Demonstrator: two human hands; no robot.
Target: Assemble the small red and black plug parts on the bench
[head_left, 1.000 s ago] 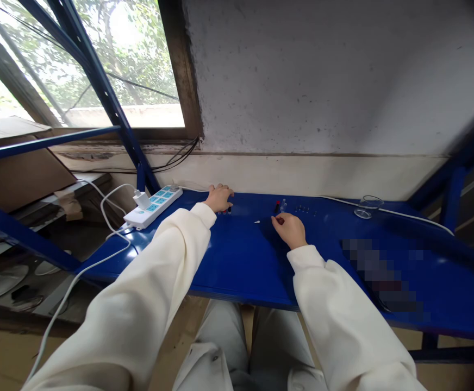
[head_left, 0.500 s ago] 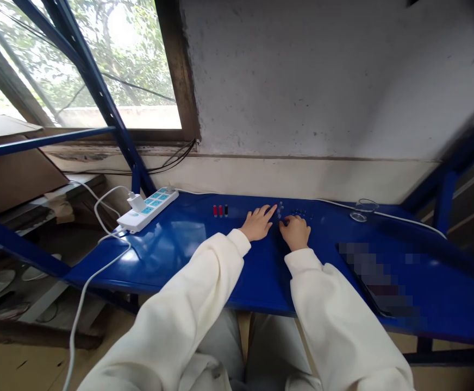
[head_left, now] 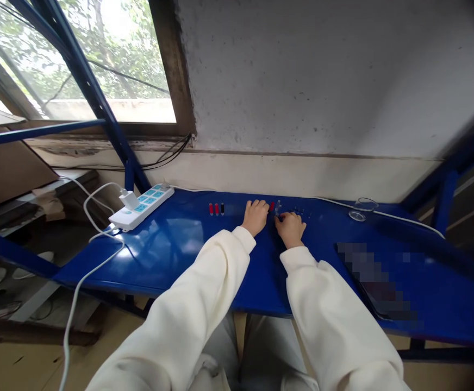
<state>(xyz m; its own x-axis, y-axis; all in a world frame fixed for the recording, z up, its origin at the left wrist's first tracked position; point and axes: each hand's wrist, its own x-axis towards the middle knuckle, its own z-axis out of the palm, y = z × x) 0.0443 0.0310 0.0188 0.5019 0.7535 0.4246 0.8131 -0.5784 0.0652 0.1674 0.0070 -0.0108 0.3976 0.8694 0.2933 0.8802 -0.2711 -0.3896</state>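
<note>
My left hand is over the blue table, its fingers bent and drawn together, with a dark bit showing at the fingertips; what they hold is hidden. Just right of them is a small red cylinder. Beside that stand small clear pieces, too small to name. My right hand is closed in a pinch close to these pieces, and whatever lies between its fingers cannot be made out. Off to the left, two red cylinders and a black cylinder are lined up in a row.
More tiny clear pieces lie behind my right hand. A clear round container is farther right, near a white cable. A dark flat object, partly blurred, rests at the right. At the left is a white power strip with a plug.
My left hand has gone from outstretched fingers to bent ones and drawn back slightly from the clear pieces. My right hand stays pinched near them. The view has shifted slightly.
</note>
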